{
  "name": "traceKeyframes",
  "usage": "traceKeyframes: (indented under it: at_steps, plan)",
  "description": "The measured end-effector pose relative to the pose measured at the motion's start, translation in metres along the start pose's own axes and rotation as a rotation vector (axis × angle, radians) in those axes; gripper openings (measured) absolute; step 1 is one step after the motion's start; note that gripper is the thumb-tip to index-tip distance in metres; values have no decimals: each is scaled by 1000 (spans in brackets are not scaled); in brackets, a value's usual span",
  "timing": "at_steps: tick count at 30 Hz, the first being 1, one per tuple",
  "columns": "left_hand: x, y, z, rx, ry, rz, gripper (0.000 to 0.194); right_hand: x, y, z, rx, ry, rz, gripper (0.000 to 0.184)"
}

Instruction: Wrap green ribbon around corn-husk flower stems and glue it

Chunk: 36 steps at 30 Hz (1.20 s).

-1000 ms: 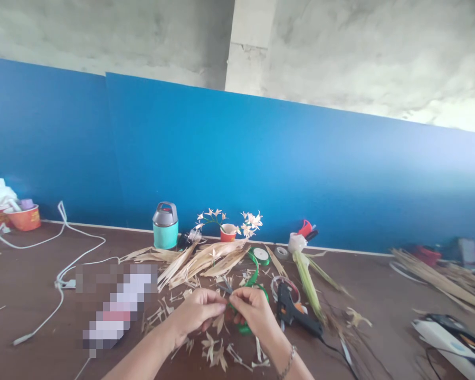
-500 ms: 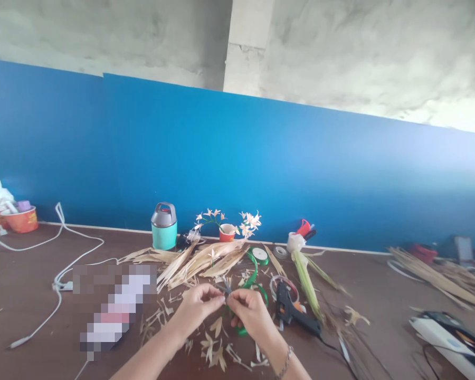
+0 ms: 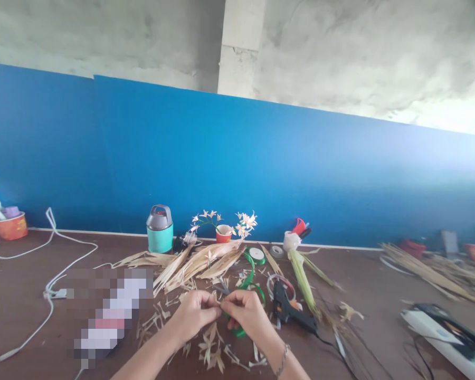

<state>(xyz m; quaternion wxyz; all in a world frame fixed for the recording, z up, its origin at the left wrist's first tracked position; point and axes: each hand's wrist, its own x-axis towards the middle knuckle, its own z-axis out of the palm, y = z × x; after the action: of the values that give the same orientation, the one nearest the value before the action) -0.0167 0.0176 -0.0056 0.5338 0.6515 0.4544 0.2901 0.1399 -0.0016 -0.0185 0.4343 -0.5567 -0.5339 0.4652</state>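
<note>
My left hand [image 3: 196,316] and my right hand [image 3: 248,316] meet fingertip to fingertip above the table, each closed in a pinch. Whatever lies between their fingers is too small and hidden to name. Green ribbon [image 3: 250,277] trails from its spool [image 3: 256,255] and shows again below my right hand; I cannot tell if the fingers hold it. Just behind the fingertips lies a grey metal tool [image 3: 221,288], partly covered. Pale husk flowers [image 3: 209,348] and cut scraps [image 3: 154,322] are scattered around and below my wrists.
Dried husks [image 3: 206,261] are spread behind my hands. A red cup [image 3: 224,235] holds flower sprays by the blue partition [image 3: 201,158], near a teal flask [image 3: 160,237]. To the right lie a black glue gun [image 3: 288,309], a green stalk [image 3: 304,282] and a white power strip [image 3: 443,340].
The view has shifted slightly, so the table items sit a little further left. My fingertips have come closer together, and both hands stay pinched.
</note>
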Motion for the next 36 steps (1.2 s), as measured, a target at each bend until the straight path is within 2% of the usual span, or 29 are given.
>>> traceKeyframes:
  at_steps: [3,7,8,10,12,13,15,17,20,23,28,32,36]
  plan:
    - [2,-2,-2,-14,80,-21,15,1,-4,-10,118,112,-81,40]
    - [5,-3,-8,-145,199,-58,21,-1,-13,-31,248,431,-210,44]
    - [6,-3,-10,-178,237,-62,23,-2,-15,-36,221,422,-213,42]
    - [6,-4,-13,-225,311,-71,26,-4,-19,-43,89,262,-178,34]
    - [7,-4,-15,-258,344,-74,27,-4,-21,-45,-191,119,-139,27]
    - [7,-5,-15,-272,340,-69,26,-4,-21,-44,-350,102,-132,25]
    - [7,-7,-15,-292,313,-47,25,-1,-19,-40,-617,157,-144,24]
    - [8,-9,-14,-303,287,-21,24,2,-15,-33,-755,188,-139,21]
    - [10,-11,-11,-337,240,0,24,6,-8,-22,-899,167,-81,19]
    - [12,-13,-8,-387,208,10,23,8,-9,-15,-1008,116,-37,24]
    - [13,-14,-7,-415,184,10,24,12,-27,-17,-1109,46,8,28]
    - [12,-12,-7,-493,163,-8,26,19,-48,-30,-1111,8,11,39]
    - [10,-8,-8,-554,155,-1,33,29,-72,-54,-1046,-106,39,42]
